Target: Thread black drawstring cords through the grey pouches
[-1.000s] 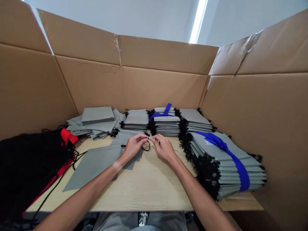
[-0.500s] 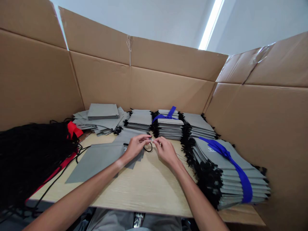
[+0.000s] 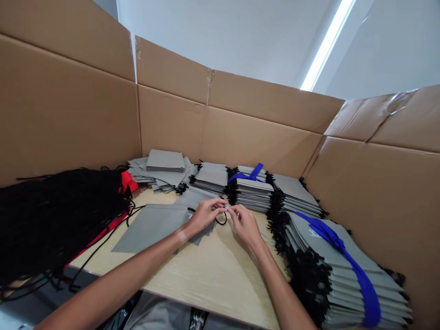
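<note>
Over the middle of the table, my left hand [image 3: 206, 215] and my right hand [image 3: 244, 223] face each other, fingertips almost meeting. A black cord [image 3: 222, 223] hangs in a small loop below the left fingertips, which pinch it. Between the two hands shows a small silvery piece [image 3: 226, 207], pinched by the right fingers; its kind is too small to make out. Beneath and beside my left forearm lie flat grey fabric pouches [image 3: 147, 228], partly hidden by the left hand and wrist.
A large heap of black cords [image 3: 62, 215] with a red band [image 3: 128, 181] fills the left side. Loose grey pieces [image 3: 165, 160] lie at the back left. Stacked grey drawstring pouches [image 3: 357, 247], some tied with blue ribbon [image 3: 357, 270], line the back and right. Cardboard walls [image 3: 261, 123] surround the table [image 3: 213, 275].
The camera view has tilted and shifted, so the scene sits lower and farther right. Both hands keep nearly the same pinching pose, and the cord loop still hangs between them.
</note>
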The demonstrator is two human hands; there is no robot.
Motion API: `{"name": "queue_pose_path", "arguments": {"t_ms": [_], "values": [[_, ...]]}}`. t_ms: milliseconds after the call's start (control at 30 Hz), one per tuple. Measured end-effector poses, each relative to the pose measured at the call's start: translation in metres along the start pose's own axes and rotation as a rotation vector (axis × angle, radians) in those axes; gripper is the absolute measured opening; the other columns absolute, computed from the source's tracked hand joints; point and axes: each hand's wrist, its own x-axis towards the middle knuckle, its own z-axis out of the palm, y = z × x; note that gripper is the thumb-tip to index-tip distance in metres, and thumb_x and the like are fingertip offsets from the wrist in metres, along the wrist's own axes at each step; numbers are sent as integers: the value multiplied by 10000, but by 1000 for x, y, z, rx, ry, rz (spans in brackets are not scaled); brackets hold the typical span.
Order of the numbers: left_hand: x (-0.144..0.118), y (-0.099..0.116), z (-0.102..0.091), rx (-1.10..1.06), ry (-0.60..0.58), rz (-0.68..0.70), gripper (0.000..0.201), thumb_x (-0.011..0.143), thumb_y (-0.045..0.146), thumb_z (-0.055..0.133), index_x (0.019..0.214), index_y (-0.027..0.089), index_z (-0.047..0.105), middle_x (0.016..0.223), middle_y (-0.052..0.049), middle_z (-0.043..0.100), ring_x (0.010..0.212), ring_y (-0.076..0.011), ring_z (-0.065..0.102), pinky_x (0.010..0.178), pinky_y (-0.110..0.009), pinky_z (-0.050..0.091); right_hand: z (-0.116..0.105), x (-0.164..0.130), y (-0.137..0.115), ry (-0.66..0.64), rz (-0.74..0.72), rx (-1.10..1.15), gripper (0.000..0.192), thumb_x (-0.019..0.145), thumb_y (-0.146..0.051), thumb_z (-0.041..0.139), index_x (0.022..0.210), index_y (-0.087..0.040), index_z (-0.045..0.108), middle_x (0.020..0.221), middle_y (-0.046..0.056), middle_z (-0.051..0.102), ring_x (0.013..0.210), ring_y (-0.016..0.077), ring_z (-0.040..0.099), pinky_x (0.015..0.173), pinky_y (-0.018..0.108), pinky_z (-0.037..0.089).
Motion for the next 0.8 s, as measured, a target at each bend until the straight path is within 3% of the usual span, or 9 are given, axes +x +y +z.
{"name": "queue_pose_path", "arguments": {"t_ms": [400,633,800], "values": [[3,-5,0,-23,27,52,260,905,348,771,1114,203,826,972,-72,860,930,-248,808,880,-341,628,3,1,5,43,-49,5,300,1117,-382,506,1042,-236,756,1026,77,786,923,233,714,846,311,502],[6,-5,2,-221,63,-85,336,810,478,893,953,176,854,964,-99,856,897,-250,785,836,-336,610,2,0,4,47,-60,-7,286,1110,-373,507,1011,-243,742,977,63,767,859,224,680,794,305,468],[3,-3,3,-443,82,-205,507,712,556,988,1016,171,859,1072,-110,858,944,-238,781,898,-346,615,3,0,5,44,-58,-63,252,1085,-321,511,988,-235,728,930,53,746,816,213,651,754,296,435]]}}
